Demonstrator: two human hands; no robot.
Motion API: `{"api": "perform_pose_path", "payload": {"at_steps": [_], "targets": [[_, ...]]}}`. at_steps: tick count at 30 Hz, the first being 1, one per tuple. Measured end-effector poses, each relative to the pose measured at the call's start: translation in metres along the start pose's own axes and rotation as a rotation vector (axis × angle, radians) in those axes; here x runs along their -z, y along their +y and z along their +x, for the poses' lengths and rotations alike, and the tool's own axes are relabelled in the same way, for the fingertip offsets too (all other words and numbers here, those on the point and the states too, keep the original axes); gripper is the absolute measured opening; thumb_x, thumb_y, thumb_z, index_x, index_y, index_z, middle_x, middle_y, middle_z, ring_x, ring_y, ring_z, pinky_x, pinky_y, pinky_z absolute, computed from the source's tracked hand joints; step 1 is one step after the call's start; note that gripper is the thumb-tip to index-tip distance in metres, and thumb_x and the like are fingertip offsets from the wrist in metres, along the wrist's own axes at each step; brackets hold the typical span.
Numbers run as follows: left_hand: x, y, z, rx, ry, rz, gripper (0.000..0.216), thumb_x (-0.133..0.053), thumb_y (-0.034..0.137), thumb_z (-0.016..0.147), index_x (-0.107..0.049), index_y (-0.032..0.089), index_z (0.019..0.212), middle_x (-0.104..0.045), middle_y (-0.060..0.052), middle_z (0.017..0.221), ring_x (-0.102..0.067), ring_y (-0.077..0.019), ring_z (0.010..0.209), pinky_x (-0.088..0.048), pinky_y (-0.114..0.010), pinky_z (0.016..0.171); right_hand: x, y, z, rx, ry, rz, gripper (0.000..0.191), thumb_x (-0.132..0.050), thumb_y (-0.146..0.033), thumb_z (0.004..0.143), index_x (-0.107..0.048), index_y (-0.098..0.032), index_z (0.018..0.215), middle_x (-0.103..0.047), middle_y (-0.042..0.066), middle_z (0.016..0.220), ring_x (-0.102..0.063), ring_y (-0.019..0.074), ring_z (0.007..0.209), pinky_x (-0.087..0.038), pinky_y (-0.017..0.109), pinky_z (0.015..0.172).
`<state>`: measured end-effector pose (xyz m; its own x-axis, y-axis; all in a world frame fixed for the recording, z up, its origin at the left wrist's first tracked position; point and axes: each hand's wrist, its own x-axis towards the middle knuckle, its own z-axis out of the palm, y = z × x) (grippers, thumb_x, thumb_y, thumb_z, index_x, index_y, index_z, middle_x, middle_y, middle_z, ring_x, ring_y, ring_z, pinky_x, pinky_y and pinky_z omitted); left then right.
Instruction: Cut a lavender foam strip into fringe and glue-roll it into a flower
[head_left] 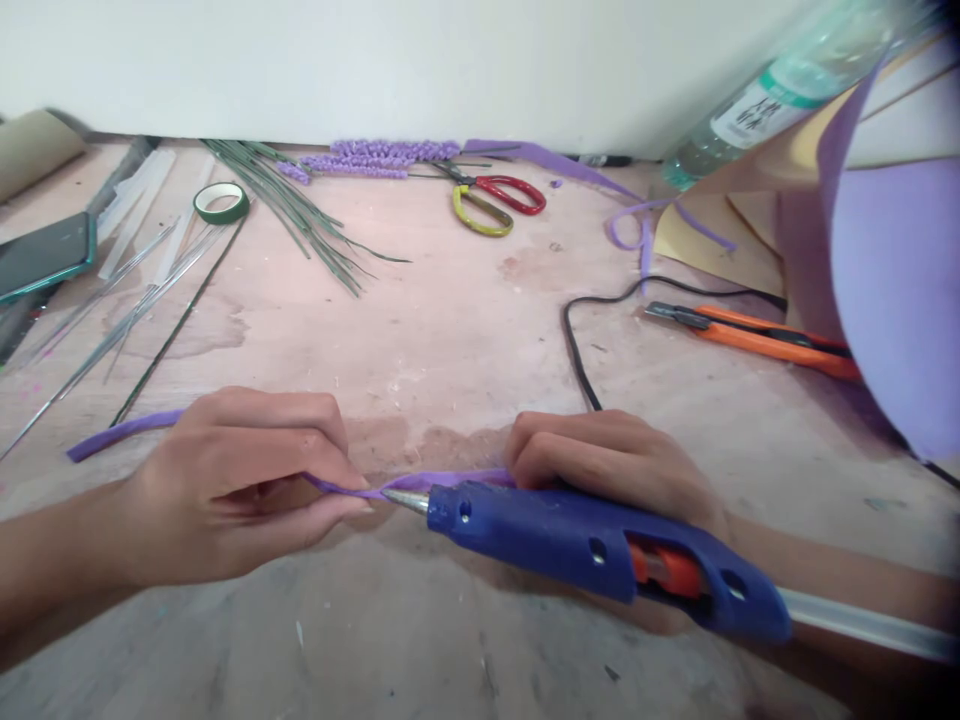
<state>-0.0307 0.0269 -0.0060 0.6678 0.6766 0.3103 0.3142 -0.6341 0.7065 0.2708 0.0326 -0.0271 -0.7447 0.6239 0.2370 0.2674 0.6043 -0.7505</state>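
My left hand (240, 480) is closed in a pinch on a long purple foam strip (120, 432) that lies across the wooden table (450, 320). Part of the strip is hidden under that hand. My right hand (607, 460) is wrapped round a blue glue gun (592, 545) with an orange trigger. The gun's metal nozzle (405, 497) touches the strip right beside my left fingertips. A clear glue stick (862, 622) sticks out of the gun's back end.
Red and yellow scissors (495, 195), purple foam flower sprigs (382, 155), green wire stems (300, 205) and green tape roll (221, 202) lie at the back. An orange cutter (757, 338), black cord (574, 350), purple foam sheet (892, 280) and bottle (772, 95) are right; a phone (45, 255) left.
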Motion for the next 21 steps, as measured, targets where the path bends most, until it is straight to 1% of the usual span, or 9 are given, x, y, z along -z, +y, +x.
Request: {"api": "perform_pose_path", "payload": {"at_steps": [2,4,8,12,15,18,21], "targets": [[0.0008,-0.0007,-0.0008,0.001,-0.010,-0.001,0.005,-0.069,0.014,0.093,-0.069,0.019,0.093,-0.070,-0.002,0.077,-0.066,-0.0110,0.063,-0.051,-0.021,0.055,0.0000,0.0012,0.0019,0.045,0.015,0.010,0.031,-0.047,-0.050,0.103,-0.050,-0.024,0.088,-0.049,0.000,0.074,-0.045,0.0132,0.059,-0.034,0.027,0.051],[0.0015,-0.0016,-0.0016,0.003,-0.024,0.002,0.005,-0.068,0.014,0.093,-0.069,0.019,0.095,-0.070,-0.002,0.078,-0.065,-0.0108,0.063,-0.050,-0.021,0.055,0.0005,0.0013,0.0025,0.054,0.013,0.014,0.033,-0.042,-0.050,0.105,-0.051,-0.023,0.087,-0.048,0.000,0.072,-0.044,0.0128,0.057,-0.034,0.027,0.049],[0.0012,-0.0019,-0.0022,0.007,-0.005,-0.003,0.005,-0.068,0.014,0.093,-0.069,0.019,0.094,-0.070,-0.002,0.078,-0.066,-0.0114,0.064,-0.050,-0.022,0.054,0.0013,-0.0010,-0.0007,-0.021,0.000,-0.018,0.029,-0.041,-0.044,0.108,-0.051,-0.023,0.089,-0.049,0.001,0.075,-0.048,0.0136,0.061,-0.035,0.028,0.053],[-0.0003,-0.0021,-0.0035,0.005,-0.003,-0.024,0.007,-0.068,0.013,0.093,-0.070,0.019,0.093,-0.070,-0.002,0.077,-0.064,-0.0109,0.063,-0.049,-0.021,0.055,0.0020,-0.0001,-0.0023,0.014,-0.001,-0.054,0.022,-0.045,-0.036,0.107,-0.049,-0.023,0.089,-0.046,-0.001,0.075,-0.045,0.0130,0.061,-0.034,0.027,0.053],[-0.0014,-0.0036,-0.0060,0.020,0.002,-0.020,0.007,-0.068,0.013,0.093,-0.070,0.020,0.095,-0.070,-0.001,0.079,-0.065,-0.0112,0.065,-0.050,-0.021,0.057,0.0042,0.0029,-0.0017,0.032,-0.041,-0.072,0.019,-0.046,-0.029,0.107,-0.049,-0.022,0.089,-0.048,-0.001,0.076,-0.046,0.0115,0.062,-0.035,0.025,0.055],[-0.0021,-0.0049,-0.0078,0.022,-0.001,-0.015,0.008,-0.068,0.012,0.093,-0.070,0.020,0.096,-0.070,-0.001,0.081,-0.065,-0.0111,0.066,-0.051,-0.021,0.059,0.0064,0.0044,-0.0018,0.043,-0.073,-0.084,0.019,-0.045,-0.031,0.108,-0.048,-0.021,0.091,-0.049,-0.001,0.078,-0.047,0.0110,0.064,-0.035,0.025,0.056],[-0.0023,-0.0051,-0.0079,0.023,0.000,-0.024,0.008,-0.068,0.013,0.094,-0.070,0.020,0.096,-0.070,-0.001,0.081,-0.065,-0.0109,0.067,-0.050,-0.021,0.059,0.0070,0.0029,-0.0024,0.039,-0.068,-0.076,0.022,-0.042,-0.035,0.108,-0.046,-0.022,0.091,-0.046,-0.001,0.077,-0.045,0.0113,0.063,-0.034,0.025,0.055]]}}
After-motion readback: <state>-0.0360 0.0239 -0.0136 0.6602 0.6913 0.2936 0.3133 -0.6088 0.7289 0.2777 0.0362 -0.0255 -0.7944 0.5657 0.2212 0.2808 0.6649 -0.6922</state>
